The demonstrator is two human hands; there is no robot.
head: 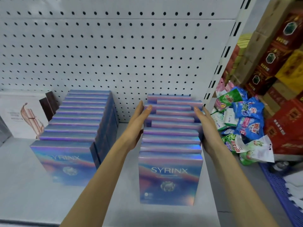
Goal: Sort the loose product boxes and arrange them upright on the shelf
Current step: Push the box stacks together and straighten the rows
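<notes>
Two flat hands (136, 126) (208, 128) against box row (170, 140)

Single head view, looking forward-down onto shelf (19, 194), close; pegboard (114, 46) ahead; edges bent, probably wide-angle warp.

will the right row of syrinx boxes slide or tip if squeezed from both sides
Staggered as the right row of SYRINX boxes stands, the flat left hand and right hand would probably slide them into line. Glossy holographic faces look slippery, so they likely glide on the shelf. Thin and upright, the front box might tip.
</notes>
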